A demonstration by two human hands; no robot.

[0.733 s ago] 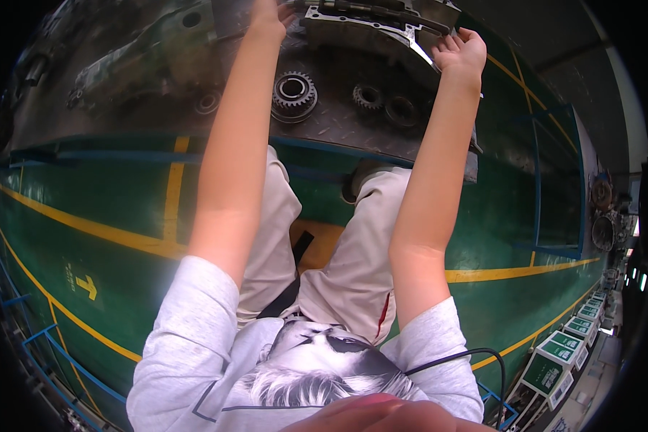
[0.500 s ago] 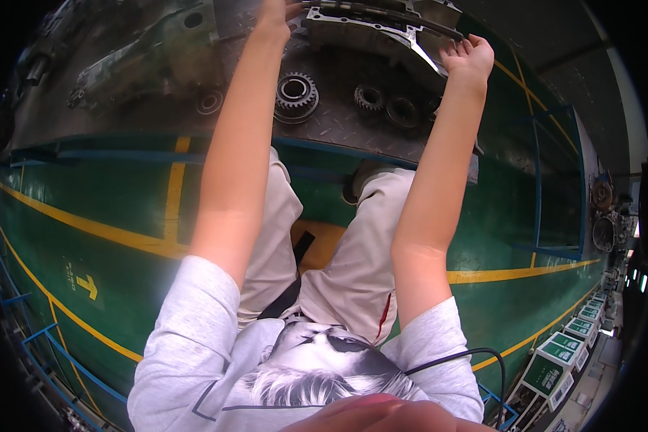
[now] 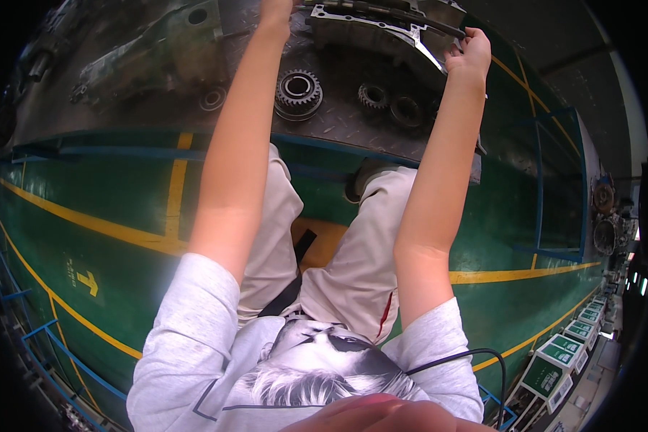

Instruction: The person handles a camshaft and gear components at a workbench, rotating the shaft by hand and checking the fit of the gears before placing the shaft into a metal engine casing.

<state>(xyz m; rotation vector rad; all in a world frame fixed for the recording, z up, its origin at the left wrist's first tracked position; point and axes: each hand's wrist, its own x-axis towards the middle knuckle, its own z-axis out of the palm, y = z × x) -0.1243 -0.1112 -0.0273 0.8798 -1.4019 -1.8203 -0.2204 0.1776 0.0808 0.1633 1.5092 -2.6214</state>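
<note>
My right hand (image 3: pixel 472 52) is curled at the right end of a dark metal rod (image 3: pixel 445 28), with its fingers around the tip. The rod lies across the top of an open metal gearbox housing (image 3: pixel 367 29) with a bright flange full of bolt holes. My left hand (image 3: pixel 275 14) is at the housing's left end, partly cut off by the upper edge of the view, and its fingers are mostly hidden. Between my forearms, a large gear (image 3: pixel 298 88) sits on the steel bench top (image 3: pixel 331 129). Right of it lie a smaller gear (image 3: pixel 372 95) and a dark ring (image 3: pixel 405 111).
Another large metal casing (image 3: pixel 151 57) stands on the bench to the left, with a flat ring (image 3: pixel 212 99) near it. A blue rail (image 3: pixel 122 153) runs along the bench's front. At the right are a blue frame (image 3: pixel 539 187) and several green-and-white boxes (image 3: pixel 547 374).
The right end of the rod has shifted slightly right and sits a little lower against the housing. My right hand has moved up slightly with its fingers more curled. The left hand rose slightly.
</note>
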